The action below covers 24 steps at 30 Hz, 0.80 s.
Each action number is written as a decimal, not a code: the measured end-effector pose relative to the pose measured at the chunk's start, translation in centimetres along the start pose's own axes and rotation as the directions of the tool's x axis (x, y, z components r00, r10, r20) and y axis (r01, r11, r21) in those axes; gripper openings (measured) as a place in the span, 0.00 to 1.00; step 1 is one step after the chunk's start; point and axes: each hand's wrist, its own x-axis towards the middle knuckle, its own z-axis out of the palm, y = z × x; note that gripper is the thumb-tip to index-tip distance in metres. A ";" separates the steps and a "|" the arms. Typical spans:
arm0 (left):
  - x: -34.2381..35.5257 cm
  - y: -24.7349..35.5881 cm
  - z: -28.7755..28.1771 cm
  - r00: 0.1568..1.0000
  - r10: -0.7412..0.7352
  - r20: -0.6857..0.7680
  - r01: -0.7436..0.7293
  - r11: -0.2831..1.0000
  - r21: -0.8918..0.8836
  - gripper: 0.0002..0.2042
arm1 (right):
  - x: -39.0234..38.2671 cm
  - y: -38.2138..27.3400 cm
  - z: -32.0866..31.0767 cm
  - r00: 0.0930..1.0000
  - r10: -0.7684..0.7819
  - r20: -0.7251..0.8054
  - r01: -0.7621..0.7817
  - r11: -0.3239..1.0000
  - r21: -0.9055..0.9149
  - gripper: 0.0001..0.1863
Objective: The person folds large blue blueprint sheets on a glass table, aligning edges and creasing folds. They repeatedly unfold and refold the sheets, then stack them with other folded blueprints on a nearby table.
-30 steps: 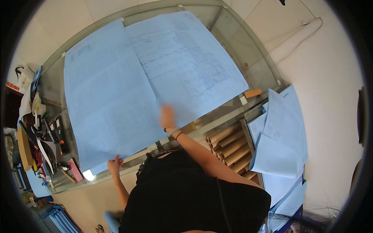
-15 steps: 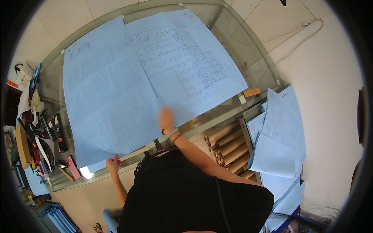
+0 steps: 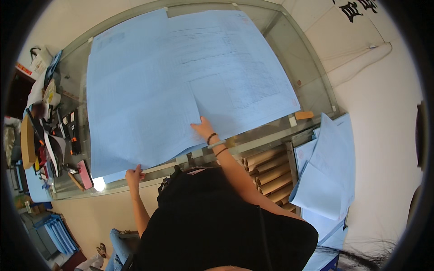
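A large blue sheet of close print [image 3: 131, 95] overlaps a blue plan drawing [image 3: 253, 67] on a glass-topped table. My left hand [image 3: 134, 176] pinches the near edge of the printed sheet at its left part, thumb against fingers. At that sheet's near right side, my right hand [image 3: 202, 128] is closed on its edge, with the thumb to the left and the other fingers partly hidden. The sheet bends up a little beside my right hand, and its near edge bows there. Dark bands and a pale bangle circle my right wrist.
A pink phone [image 3: 84, 174], black tools [image 3: 72, 133] and other small things crowd the table's left end. An orange-brown block [image 3: 304, 115] lies by the right corner. Cardboard tubes [image 3: 273, 176] fill a rack below, beside folded blue sheets [image 3: 323, 180].
My right hand was blurred by motion and is now still at the sheet's edge. The sheet now bends up beside it. The whole view has shifted slightly; my left hand keeps its pinch.
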 end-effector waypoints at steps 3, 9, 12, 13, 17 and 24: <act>-0.5 -0.4 -0.2 0.993 -0.104 0.060 0.111 0.987 -0.120 0.24 | 0.6 0.2 -0.6 0.992 -0.046 0.121 0.020 0.979 0.205 0.18; -2.6 -0.7 -0.9 0.943 -0.261 0.208 0.322 0.873 -0.366 0.25 | -0.7 -1.3 -1.4 0.977 -0.013 0.215 -0.068 0.928 0.366 0.16; -3.8 1.3 -1.1 0.887 -0.294 0.356 0.442 0.765 -0.469 0.26 | -1.0 -1.4 -1.7 0.965 0.029 0.259 -0.135 0.907 0.400 0.14; -3.9 1.5 -1.2 0.866 -0.288 0.407 0.477 0.720 -0.504 0.26 | -1.2 -1.5 -1.9 0.964 0.015 0.265 -0.126 0.904 0.408 0.13; -2.8 -1.0 0.7 0.973 -0.207 0.103 0.183 0.420 -0.889 0.22 | -2.8 -3.5 -2.9 0.973 -0.031 0.228 -0.069 0.906 0.418 0.11; 2.0 -3.5 3.9 0.780 -0.603 -0.166 -0.137 0.095 -0.986 0.12 | -4.0 -0.5 -5.5 0.987 -0.074 0.144 0.013 0.922 0.388 0.11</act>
